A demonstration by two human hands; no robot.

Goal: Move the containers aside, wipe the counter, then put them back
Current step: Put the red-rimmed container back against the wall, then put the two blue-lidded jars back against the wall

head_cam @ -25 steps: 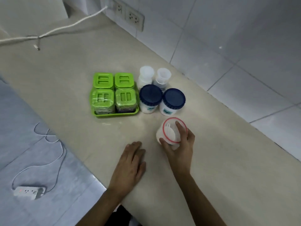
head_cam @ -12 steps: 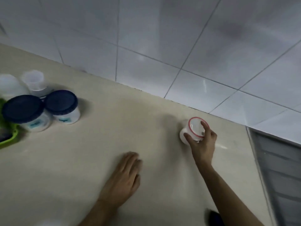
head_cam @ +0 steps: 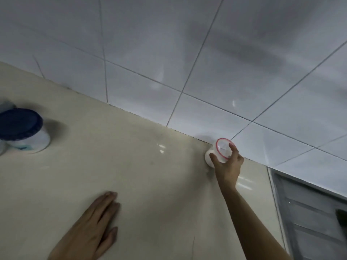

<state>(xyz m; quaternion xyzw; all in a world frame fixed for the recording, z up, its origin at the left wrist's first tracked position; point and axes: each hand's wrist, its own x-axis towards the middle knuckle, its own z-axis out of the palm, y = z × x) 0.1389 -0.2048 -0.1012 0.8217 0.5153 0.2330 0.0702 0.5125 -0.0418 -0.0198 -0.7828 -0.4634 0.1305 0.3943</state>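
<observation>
My right hand (head_cam: 228,166) grips a small white container with a red-rimmed lid (head_cam: 221,147), which stands on the beige counter (head_cam: 150,175) right against the tiled wall. Thumb and fingers wrap its sides from the near side. My left hand (head_cam: 93,229) lies flat on the counter near the front, fingers together, holding nothing. A white jar with a dark blue lid (head_cam: 20,126) stands at the far left, partly cut off by the frame edge. The other containers are out of view.
White wall tiles (head_cam: 206,62) rise behind the counter. The counter ends at the right, where a grey ribbed surface (head_cam: 309,212) begins. A dark object (head_cam: 341,218) shows at the right edge.
My right hand carried the red-rimmed container from beside the blue-lidded jars far to the right, up to the wall. The view swung right, so the green boxes left the frame.
</observation>
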